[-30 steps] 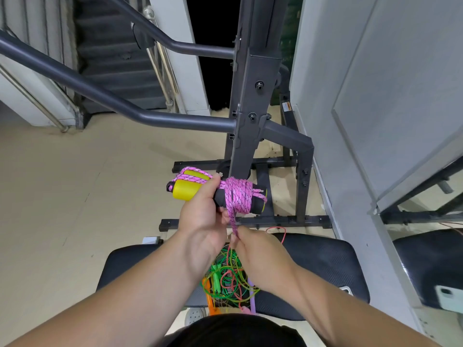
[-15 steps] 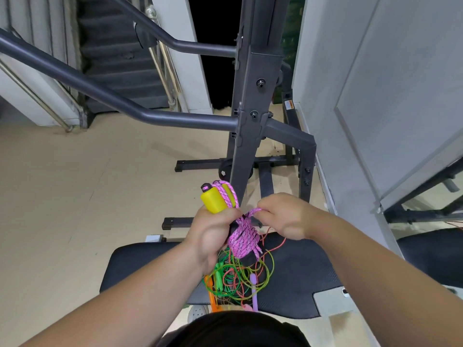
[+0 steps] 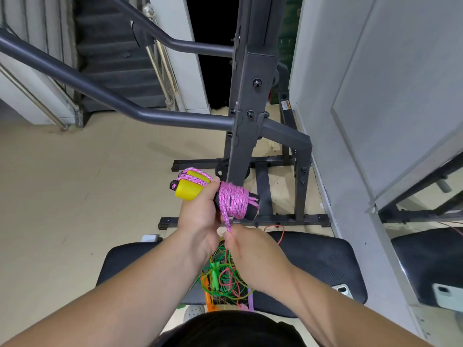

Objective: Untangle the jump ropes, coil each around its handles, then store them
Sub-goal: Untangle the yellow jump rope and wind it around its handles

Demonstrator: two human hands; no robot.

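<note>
Your left hand (image 3: pixel 200 216) is clenched around the handles (image 3: pixel 188 192) and holds them in the air, above the front edge of the bench (image 3: pixel 313 259). The pink rope (image 3: pixel 234 201) is wound in many turns on the black grip, just to the right of your fist, and one loop passes over the yellow caps. Your right hand (image 3: pixel 250 249) pinches the free part of the pink rope just under the coil and pulls it down, tight.

The main danger is the free end. It is not tucked under any turn, so only your pinch holds the tension. If you let it go, I think the last turns get loose. These turns sit very near the open end of the black grip, so they can slide off there, and then the coil opens.

The second danger is under your hands. The tangle (image 3: pixel 223 279) of green, red and orange ropes lies on the bench directly below. A loose pink end that falls there can catch in it and make new knots.

Pulling too hard is also a risk: it can drag the turns over each other, or twist the handles out of your fist.

The rack (image 3: pixel 248 121) stands close behind the coil, so a wide winding move may hit it.

How much rope is left I cannot tell, because your right hand hides it.
</note>
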